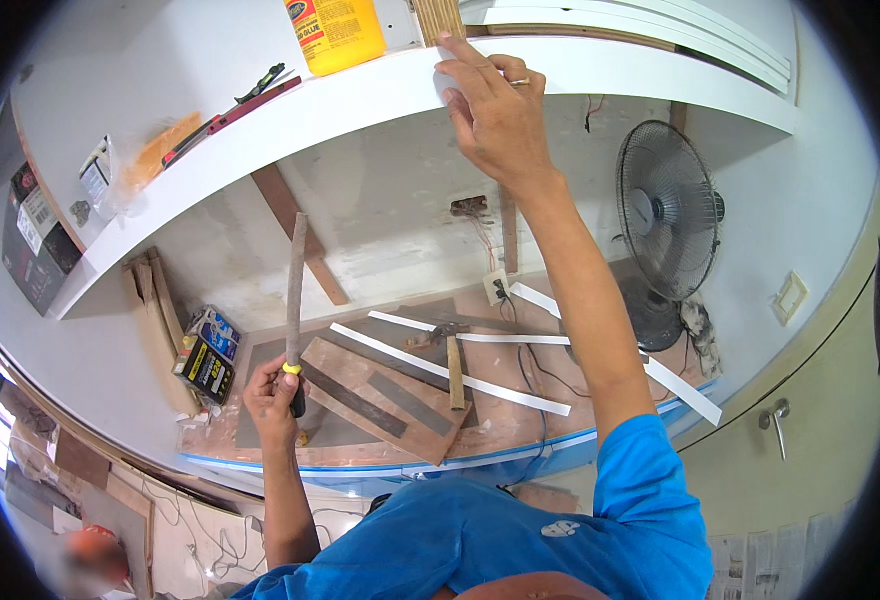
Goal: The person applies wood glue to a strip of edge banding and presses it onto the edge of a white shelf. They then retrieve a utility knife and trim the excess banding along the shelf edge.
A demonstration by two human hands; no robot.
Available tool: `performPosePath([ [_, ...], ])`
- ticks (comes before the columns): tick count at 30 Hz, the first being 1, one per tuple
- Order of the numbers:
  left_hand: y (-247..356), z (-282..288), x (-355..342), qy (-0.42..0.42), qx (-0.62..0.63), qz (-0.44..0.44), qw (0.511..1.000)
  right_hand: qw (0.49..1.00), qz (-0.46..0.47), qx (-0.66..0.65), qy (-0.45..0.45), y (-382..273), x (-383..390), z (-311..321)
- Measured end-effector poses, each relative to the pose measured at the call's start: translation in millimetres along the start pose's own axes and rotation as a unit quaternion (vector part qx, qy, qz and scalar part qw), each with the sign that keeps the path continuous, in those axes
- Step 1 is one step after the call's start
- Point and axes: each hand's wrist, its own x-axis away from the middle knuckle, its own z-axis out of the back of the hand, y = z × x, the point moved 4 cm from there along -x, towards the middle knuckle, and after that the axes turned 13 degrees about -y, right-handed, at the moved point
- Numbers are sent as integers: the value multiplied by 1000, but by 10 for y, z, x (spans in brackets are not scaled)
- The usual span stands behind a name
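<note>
Wrapped around the yellow and black handle of a long flat file point(298, 270), my left hand point(273, 398) keeps its blade pointing up, below the shelf and over the bench. Up at the front edge of a curved white shelf point(600, 66), my right hand point(500, 105) has its fingers apart and holds nothing that I can see. Its index fingertip lies by the foot of a wooden strip point(440, 18), and its thumb is close to the edge's front face. A yellow glue jug point(338, 35) stands on the shelf left of that hand.
On the bench below lie a hammer point(455, 375), a brown board point(425, 430) and white strips point(500, 388) with cords. A black fan point(665, 210) stands at right, boxes point(205, 365) at left. The shelf also bears a dark red tool point(250, 106) and white panels point(650, 25).
</note>
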Motion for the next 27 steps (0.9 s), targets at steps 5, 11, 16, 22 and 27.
performPosePath([
  [5,-57,4,-25,3,8,2,1000,1000,26,15,5,-46,28,-57],
  [11,-50,55,-6,4,0,-2,1000,998,13,56,8,-23,-12,37],
  [16,-57,63,10,6,7,0,1000,998,13,59,14,76,17,74],
  [22,-100,104,38,4,14,5,1000,999,14,43,23,-17,5,34],
  [27,-129,113,53,1,21,9,1000,999,23,36,21,-129,-53,17],
])
